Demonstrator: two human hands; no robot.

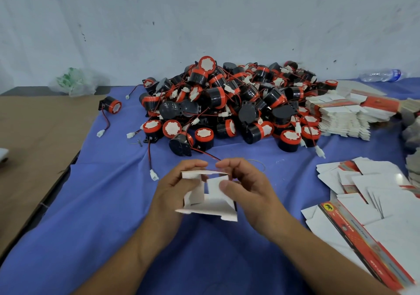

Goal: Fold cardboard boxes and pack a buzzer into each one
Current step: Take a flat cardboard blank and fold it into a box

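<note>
- Two bare forearms reach in from the bottom edge over a blue-clothed bench (102,215).
- Left hand (175,187) grips the left side of a small white cardboard box (211,206), with fingers curled round its wall and thumb on the top flap.
- Right hand (247,187) pinches the right side of the box, with its thumb pressed on an inner flap and its fingers behind the far edge.
- Held just above the cloth, the box is half formed, with flaps open toward the viewer. No buzzer shows inside.
- Likely risk: pushing the inner flap out of turn could crease or tear the thin card, or let the box collapse flat.
- Loose flat box blanks (375,194) fan out at the right, near the right forearm. A sweep of that arm could scatter them.
- White connector (154,175) on a red and black wire lies just beside the left hand and could snag the box.
- Heaped black and orange buzzers (227,103) sit farther back, their wires tangled. Lifting one may drag others off the pile.
- Stacked blanks (341,117) rest beside the heap at right, and a lone buzzer (111,104) lies apart at left.
</note>
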